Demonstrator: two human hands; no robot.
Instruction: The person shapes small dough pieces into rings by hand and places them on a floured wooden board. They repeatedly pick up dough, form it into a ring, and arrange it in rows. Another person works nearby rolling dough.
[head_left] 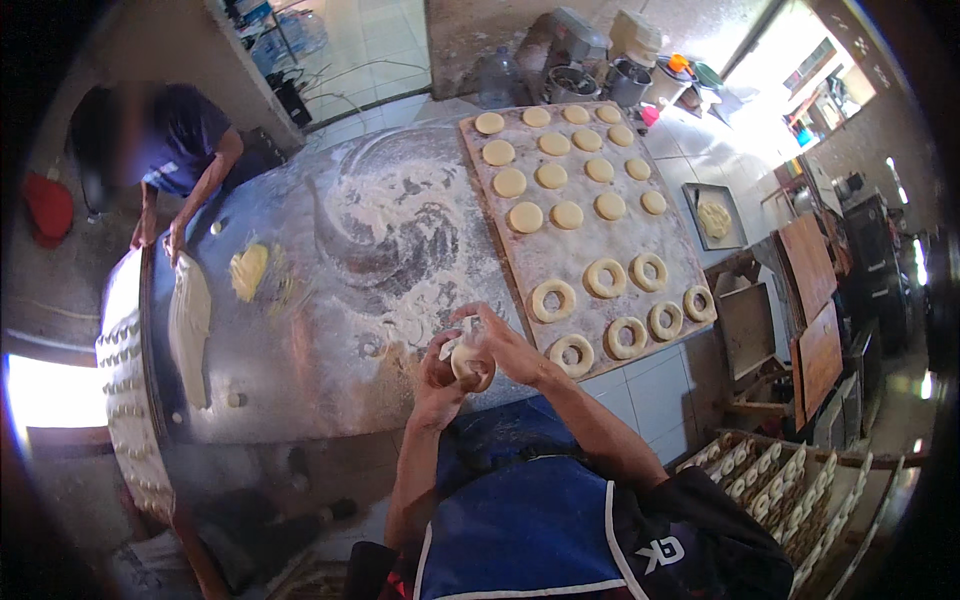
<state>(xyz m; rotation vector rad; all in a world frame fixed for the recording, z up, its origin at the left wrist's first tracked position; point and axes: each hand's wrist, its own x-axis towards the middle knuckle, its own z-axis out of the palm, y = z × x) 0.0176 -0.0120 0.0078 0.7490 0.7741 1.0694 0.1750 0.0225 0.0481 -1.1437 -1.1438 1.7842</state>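
The floured metal table (280, 405) is in front of the person, and the wooden board (541, 258) lies over its right part. The left hand (437, 388) and the right hand (497, 343) are together, both closed around one dough ring (466, 355), above the table's near edge. To do this well, I think the fingers should press softly and equally, so that the soft wall stays even and the small hole stays round.
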